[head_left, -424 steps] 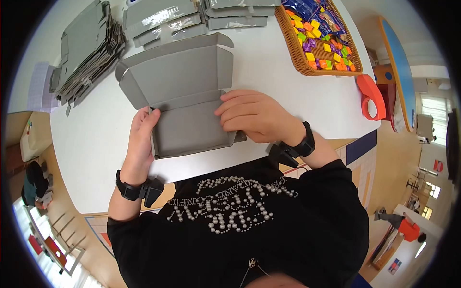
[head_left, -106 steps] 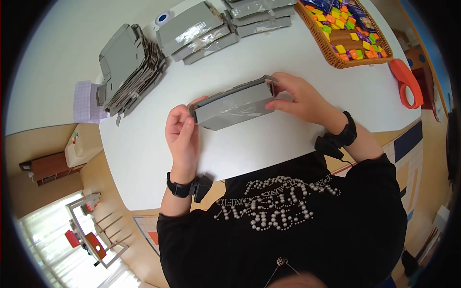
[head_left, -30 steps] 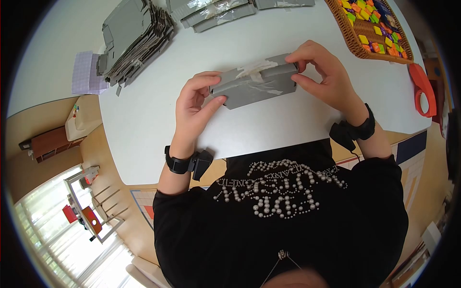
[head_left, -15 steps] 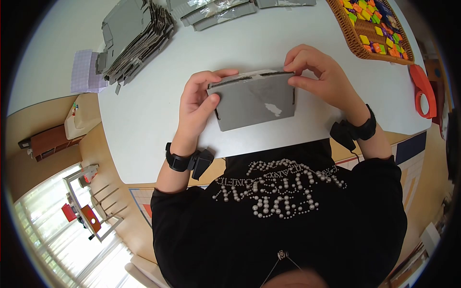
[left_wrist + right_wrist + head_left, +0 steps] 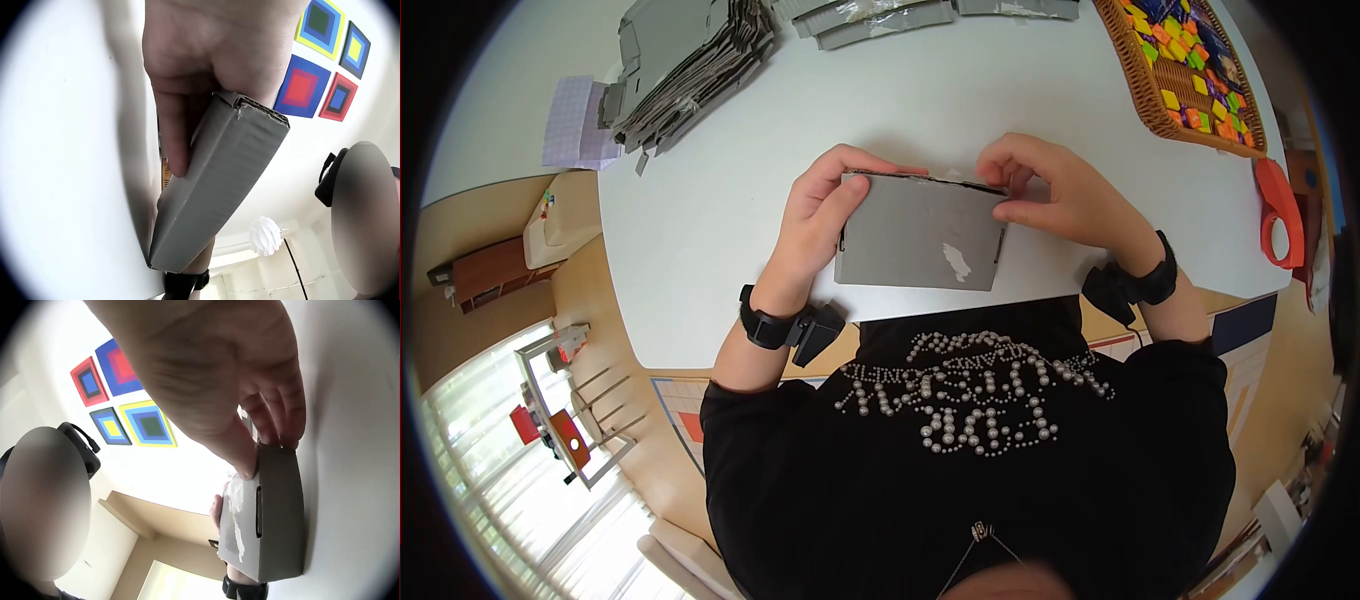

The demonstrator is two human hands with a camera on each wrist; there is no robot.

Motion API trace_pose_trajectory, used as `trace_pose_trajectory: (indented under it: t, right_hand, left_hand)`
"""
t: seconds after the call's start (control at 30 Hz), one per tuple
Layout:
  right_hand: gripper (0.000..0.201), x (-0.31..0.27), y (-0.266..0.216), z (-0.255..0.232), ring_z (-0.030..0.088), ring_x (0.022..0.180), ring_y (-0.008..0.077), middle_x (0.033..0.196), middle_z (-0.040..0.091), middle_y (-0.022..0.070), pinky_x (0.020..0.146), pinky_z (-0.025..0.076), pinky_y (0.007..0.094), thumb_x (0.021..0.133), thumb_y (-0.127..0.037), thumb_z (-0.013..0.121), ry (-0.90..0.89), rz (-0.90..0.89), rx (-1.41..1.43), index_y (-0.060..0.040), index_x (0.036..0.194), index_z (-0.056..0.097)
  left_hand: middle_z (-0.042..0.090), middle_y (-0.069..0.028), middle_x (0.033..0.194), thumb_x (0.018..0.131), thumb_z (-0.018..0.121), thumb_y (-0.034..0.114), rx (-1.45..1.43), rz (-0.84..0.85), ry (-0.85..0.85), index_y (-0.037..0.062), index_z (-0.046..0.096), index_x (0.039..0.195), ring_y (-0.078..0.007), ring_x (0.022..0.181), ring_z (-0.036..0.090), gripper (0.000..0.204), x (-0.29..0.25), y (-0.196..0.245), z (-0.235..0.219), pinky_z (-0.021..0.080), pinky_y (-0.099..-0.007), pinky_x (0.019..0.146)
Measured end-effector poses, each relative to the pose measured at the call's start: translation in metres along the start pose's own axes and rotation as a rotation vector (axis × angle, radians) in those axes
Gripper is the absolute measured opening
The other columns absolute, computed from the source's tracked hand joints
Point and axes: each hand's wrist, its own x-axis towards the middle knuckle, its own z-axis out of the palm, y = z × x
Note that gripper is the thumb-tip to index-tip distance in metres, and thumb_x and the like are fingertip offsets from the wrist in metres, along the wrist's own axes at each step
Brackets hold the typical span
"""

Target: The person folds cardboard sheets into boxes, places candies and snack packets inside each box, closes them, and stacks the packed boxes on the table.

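A closed grey cardboard box (image 5: pixel 915 235) is held tilted over the table's near side, its broad face with a pale torn patch toward the person. The left hand (image 5: pixel 825 215) grips its upper left corner, thumb on the face and fingers behind. The right hand (image 5: pixel 1065 195) pinches the upper right corner between thumb and fingers. In the left wrist view the box (image 5: pixel 215 187) shows a narrow side below the left hand (image 5: pixel 219 56). In the right wrist view the right hand (image 5: pixel 219 381) holds the box end (image 5: pixel 281 519), which has a slot.
Flattened grey cardboard (image 5: pixel 685 75) is stacked at the back left beside checked paper (image 5: pixel 578 125). Taped grey boxes (image 5: pixel 890 22) lie at the back. A wicker basket (image 5: pixel 1145 95) of colourful wrapped pieces and a red tape dispenser (image 5: pixel 1280 215) are at the right of the white table (image 5: pixel 710 260).
The box has turned from its taped narrow side to its broad face and moved toward the person. Earlier it was an unfolded, open box. Both hands still hold it.
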Motion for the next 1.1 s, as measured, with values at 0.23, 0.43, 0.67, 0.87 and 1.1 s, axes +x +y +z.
trace_pose_trajectory:
  t: [0.23, 0.43, 0.67, 0.87, 1.1]
  right_hand:
    - [0.04, 0.001, -0.003, 0.003, 0.052, 0.084, 0.0184, 0.094, 0.054, 0.0054, 0.07, 0.044, 0.0282, 0.07, 0.002, 0.06, -0.086, -0.177, -0.194, -0.0092, 0.108, 0.059]
    - [0.026, 0.007, -0.007, 0.002, 0.052, 0.074, 0.0223, 0.084, 0.054, 0.0058, 0.062, 0.043, 0.0314, 0.075, -0.005, 0.062, -0.09, -0.266, -0.277, -0.0093, 0.1, 0.06]
    - [0.013, 0.008, -0.011, 0.014, 0.048, 0.059, 0.0174, 0.065, 0.052, 0.0041, 0.053, 0.038, 0.0271, 0.076, -0.012, 0.065, -0.107, -0.154, -0.172, -0.0035, 0.075, 0.055]
    - [0.02, 0.009, -0.013, 0.017, 0.042, 0.056, 0.0083, 0.063, 0.046, -0.0012, 0.052, 0.036, 0.0228, 0.077, -0.016, 0.066, -0.064, 0.077, 0.003, -0.005, 0.089, 0.054]
    - [0.026, 0.008, -0.005, 0.018, 0.041, 0.057, 0.0057, 0.066, 0.047, -0.0028, 0.052, 0.035, 0.022, 0.076, -0.021, 0.068, -0.143, 0.105, 0.073, -0.0046, 0.093, 0.055]
  left_hand:
    - [0.062, -0.0132, 0.101, 0.092, 0.039, 0.009, -0.003, -0.073, 0.011, 0.0003, 0.053, 0.097, -0.0166, 0.092, 0.059, 0.017, 0.0, 0.0, -0.002, 0.047, -0.0279, 0.081]
    - [0.06, -0.0028, 0.091, 0.091, 0.044, 0.01, 0.041, -0.122, -0.017, 0.002, 0.054, 0.096, -0.0064, 0.081, 0.054, 0.015, 0.001, -0.011, -0.007, 0.044, -0.0217, 0.072]
    - [0.054, 0.0025, 0.081, 0.09, 0.046, 0.012, 0.153, -0.042, -0.134, 0.004, 0.056, 0.096, -0.0027, 0.072, 0.047, 0.015, 0.001, -0.016, -0.001, 0.039, -0.019, 0.063]
    - [0.06, -0.0051, 0.097, 0.09, 0.044, 0.011, 0.228, -0.115, -0.193, 0.0013, 0.055, 0.099, -0.0096, 0.09, 0.054, 0.018, 0.009, -0.011, -0.004, 0.043, -0.0239, 0.08]
    - [0.06, -0.004, 0.097, 0.089, 0.047, 0.012, 0.185, -0.039, -0.244, 0.0016, 0.056, 0.1, -0.0086, 0.089, 0.053, 0.018, 0.003, -0.012, -0.002, 0.042, -0.0235, 0.078]
